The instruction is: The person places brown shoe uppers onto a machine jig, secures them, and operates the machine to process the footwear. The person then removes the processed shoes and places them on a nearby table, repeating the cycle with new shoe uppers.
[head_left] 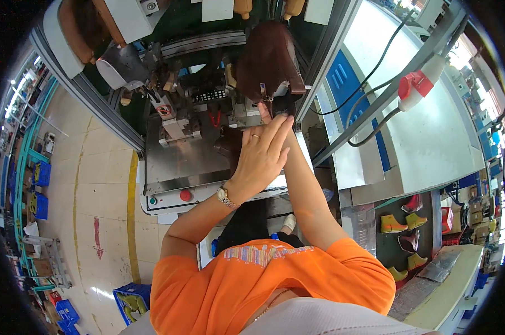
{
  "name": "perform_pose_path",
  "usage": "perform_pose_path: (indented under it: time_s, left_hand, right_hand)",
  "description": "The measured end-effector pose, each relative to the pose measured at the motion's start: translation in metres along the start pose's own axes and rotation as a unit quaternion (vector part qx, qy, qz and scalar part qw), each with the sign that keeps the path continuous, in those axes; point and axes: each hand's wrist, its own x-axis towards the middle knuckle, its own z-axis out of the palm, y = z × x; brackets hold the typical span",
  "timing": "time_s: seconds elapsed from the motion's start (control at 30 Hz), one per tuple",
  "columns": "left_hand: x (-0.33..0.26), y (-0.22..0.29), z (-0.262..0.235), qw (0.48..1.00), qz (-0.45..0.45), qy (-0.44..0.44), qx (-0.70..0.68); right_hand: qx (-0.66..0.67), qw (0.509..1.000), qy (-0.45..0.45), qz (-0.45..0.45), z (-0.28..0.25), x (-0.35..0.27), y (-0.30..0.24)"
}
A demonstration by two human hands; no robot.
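A dark brown leather boot upper (pixel 268 58) sits on the right side of the machine, with its dark opening and a small metal fitting toward me. My left hand (pixel 263 148), with a ring and a wristwatch, reaches up to the boot's near end. Its fingers are stretched out and lie flat there, crossing over my right wrist. Only a few fingertips of my right hand (pixel 265 113) show at the boot's lower edge; the rest is hidden behind the left hand. Another dark brown leather piece (pixel 224 144) lies on the metal machine table (pixel 180 162), partly behind my left hand.
Metal clamps (pixel 177 125) and red-handled pliers (pixel 214 118) are left of the boot. A red button (pixel 185 195) sits on the machine's front edge. A metal post (pixel 333 61) stands close on the right, with a cable and red-white plug (pixel 414 86) beyond.
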Motion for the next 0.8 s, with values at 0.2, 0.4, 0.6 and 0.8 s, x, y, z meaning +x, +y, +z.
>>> perform_pose_path:
  time_s: [0.2,0.4,0.6,0.8]
  left_hand:
    - [-0.001,-0.003,0.002,1.0,0.0,0.0,-0.013]
    - [0.001,-0.004,0.003,1.0,0.011,0.003,-0.006]
    - [-0.003,-0.003,0.007,1.0,0.005,0.01,-0.018]
    - [-0.006,0.0,0.011,0.999,-0.005,0.019,-0.028]
  right_hand:
    - [0.0,1.0,-0.001,0.002,-0.002,0.003,-0.001]
    - [-0.001,1.0,-0.003,0.003,-0.004,0.006,-0.003]
    - [-0.001,1.0,0.003,0.008,-0.008,0.004,-0.002]
    - [-0.005,1.0,-0.003,0.013,-0.006,0.001,0.0]
